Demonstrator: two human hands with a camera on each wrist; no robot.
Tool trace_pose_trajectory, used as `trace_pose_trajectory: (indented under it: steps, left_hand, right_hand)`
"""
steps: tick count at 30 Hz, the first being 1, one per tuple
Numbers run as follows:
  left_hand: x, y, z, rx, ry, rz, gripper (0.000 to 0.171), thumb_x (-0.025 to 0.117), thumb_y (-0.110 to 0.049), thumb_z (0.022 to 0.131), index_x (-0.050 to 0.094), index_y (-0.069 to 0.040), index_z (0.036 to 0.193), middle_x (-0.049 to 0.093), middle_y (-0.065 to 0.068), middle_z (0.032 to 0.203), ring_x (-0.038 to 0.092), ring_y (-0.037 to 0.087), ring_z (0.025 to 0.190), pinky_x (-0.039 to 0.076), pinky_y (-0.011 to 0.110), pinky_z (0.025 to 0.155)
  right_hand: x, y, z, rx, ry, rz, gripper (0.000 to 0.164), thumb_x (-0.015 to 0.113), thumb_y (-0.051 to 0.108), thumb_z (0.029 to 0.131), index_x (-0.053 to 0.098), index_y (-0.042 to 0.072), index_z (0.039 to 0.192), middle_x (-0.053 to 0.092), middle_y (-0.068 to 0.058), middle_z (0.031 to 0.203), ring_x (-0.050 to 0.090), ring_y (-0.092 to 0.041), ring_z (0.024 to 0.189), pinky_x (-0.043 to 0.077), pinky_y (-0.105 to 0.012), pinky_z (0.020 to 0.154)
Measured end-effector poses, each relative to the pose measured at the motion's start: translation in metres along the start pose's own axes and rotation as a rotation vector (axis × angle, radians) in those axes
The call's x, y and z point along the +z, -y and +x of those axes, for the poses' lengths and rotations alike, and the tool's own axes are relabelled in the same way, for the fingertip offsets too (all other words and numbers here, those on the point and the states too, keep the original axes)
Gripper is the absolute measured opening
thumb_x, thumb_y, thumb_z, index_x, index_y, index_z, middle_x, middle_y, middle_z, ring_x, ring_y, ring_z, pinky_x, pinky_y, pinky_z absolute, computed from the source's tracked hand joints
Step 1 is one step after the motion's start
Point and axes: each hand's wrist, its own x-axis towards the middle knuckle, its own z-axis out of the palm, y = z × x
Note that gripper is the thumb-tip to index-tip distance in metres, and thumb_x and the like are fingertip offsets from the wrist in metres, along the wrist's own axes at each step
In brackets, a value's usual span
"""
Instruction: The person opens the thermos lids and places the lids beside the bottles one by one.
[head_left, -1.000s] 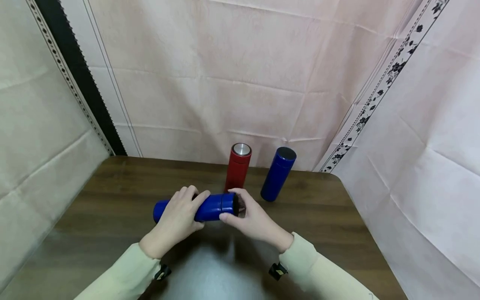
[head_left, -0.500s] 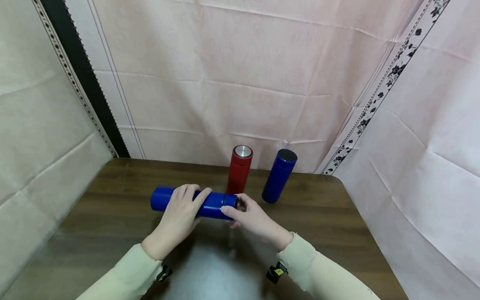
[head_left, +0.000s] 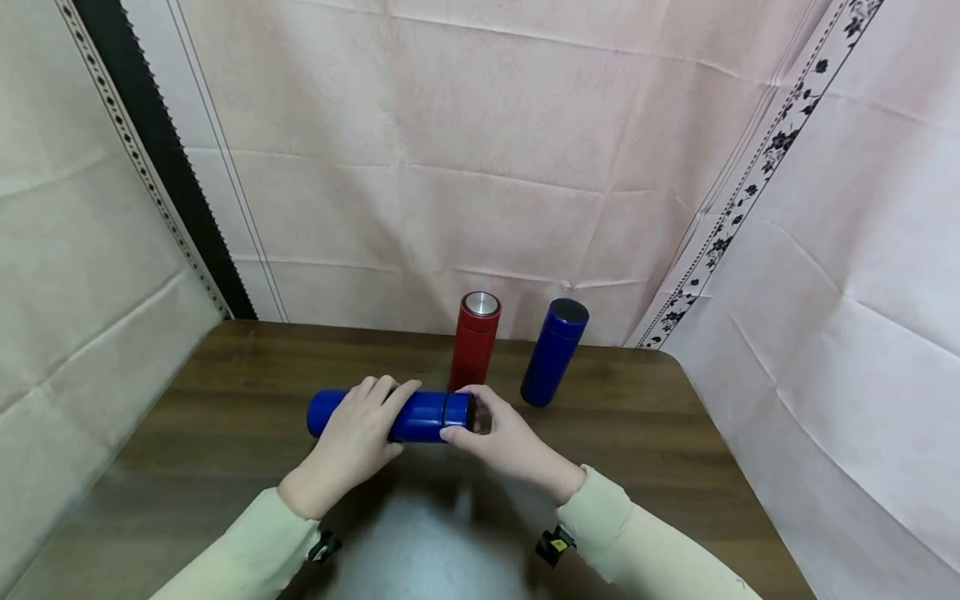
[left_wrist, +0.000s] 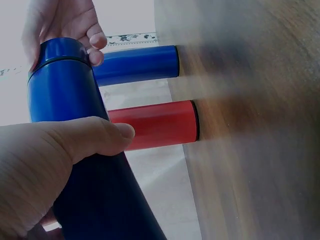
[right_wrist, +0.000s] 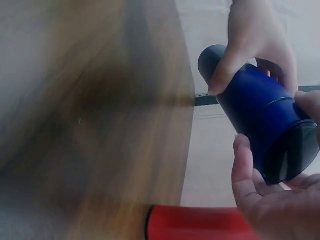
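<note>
A blue thermos bottle is held lying sideways above the table, its black-topped lid toward the right. My left hand grips its body from above; in the left wrist view the thumb lies across the body. With thumb and fingers, my right hand holds the lid end around its rim. A thin dark seam shows between lid and body. Behind the hands a red thermos with a silver top stands upright. To its right stands a second blue thermos with a black top.
The wooden table has its far edge against a pale curtain. More white cloth hangs at the right side, and cloth also hangs at the left.
Half a second ago the held thermos tilted, its base end farther up; now it is level again. The right fingers have shifted around the lid. Both standing bottles stay put.
</note>
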Motion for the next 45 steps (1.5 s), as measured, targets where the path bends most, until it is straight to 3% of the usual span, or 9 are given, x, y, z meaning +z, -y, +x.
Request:
trace_pose_trajectory:
  steps: [7,12,16,24,29,36,45]
  left_hand:
    - [0.0012,0.0029,-0.0008,-0.011,0.016,-0.04,0.094,0.092,-0.025,0.063,0.043,-0.014,0.142,0.058,0.01,0.118,0.055,0.031,0.106,0.046,0.053,0.093]
    - [0.0024,0.0031,-0.0026,-0.039,0.051,-0.059,0.092,0.091,-0.025,0.064,0.043,-0.014,0.142,0.059,0.01,0.119,0.056,0.032,0.108,0.044,0.054,0.095]
    - [0.0042,0.003,-0.0035,-0.059,0.067,-0.071,0.093,0.091,-0.027,0.064,0.042,-0.015,0.143,0.059,0.009,0.12,0.055,0.031,0.11,0.043,0.055,0.096]
    - [0.0048,0.0038,-0.0018,-0.064,0.056,-0.081,0.095,0.091,-0.028,0.064,0.041,-0.016,0.144,0.057,0.008,0.121,0.052,0.03,0.111,0.037,0.054,0.102]
    - [0.0054,0.0041,-0.0033,-0.048,0.022,-0.052,0.097,0.092,-0.027,0.062,0.041,-0.015,0.143,0.057,0.01,0.118,0.051,0.031,0.11,0.035,0.053,0.102]
    - [0.0062,0.0008,-0.0062,-0.021,-0.048,0.002,0.094,0.093,-0.026,0.06,0.045,-0.014,0.14,0.052,0.016,0.121,0.047,0.037,0.11,0.033,0.057,0.1]
    - [0.0048,-0.002,-0.0076,-0.006,-0.045,0.032,0.094,0.093,-0.029,0.061,0.045,-0.015,0.14,0.055,0.012,0.122,0.049,0.035,0.11,0.034,0.056,0.098]
  right_hand:
    - [0.0024,-0.0021,0.0002,-0.169,-0.02,-0.202,0.062,0.072,0.037,0.087,0.037,0.03,0.138,0.044,0.001,0.126,0.055,-0.02,0.101,0.053,-0.028,0.079]
    - [0.0055,-0.0034,-0.0011,-0.217,-0.015,-0.303,0.067,0.072,0.027,0.088,0.033,0.029,0.143,0.036,0.001,0.134,0.051,-0.018,0.109,0.053,-0.03,0.083]
    - [0.0064,-0.0058,-0.0015,-0.244,-0.027,-0.342,0.072,0.072,0.03,0.088,0.03,0.03,0.146,0.035,0.001,0.137,0.05,-0.017,0.112,0.053,-0.031,0.086]
    - [0.0036,-0.0082,0.002,-0.115,-0.072,-0.124,0.078,0.071,0.049,0.084,0.026,0.034,0.147,0.044,0.001,0.135,0.053,-0.019,0.106,0.052,-0.035,0.084]
    - [0.0015,-0.0071,0.0038,-0.034,-0.056,-0.064,0.072,0.068,0.051,0.086,0.031,0.032,0.144,0.049,0.0,0.133,0.056,-0.019,0.106,0.051,-0.036,0.087]
    - [0.0006,-0.0048,0.0056,0.063,0.0,0.13,0.06,0.066,0.048,0.089,0.04,0.024,0.138,0.05,-0.008,0.126,0.062,-0.026,0.097,0.055,-0.044,0.079]
    - [0.0004,-0.0028,0.0034,0.117,-0.013,0.153,0.06,0.064,0.051,0.089,0.045,0.016,0.133,0.052,-0.01,0.124,0.065,-0.027,0.089,0.055,-0.044,0.078]
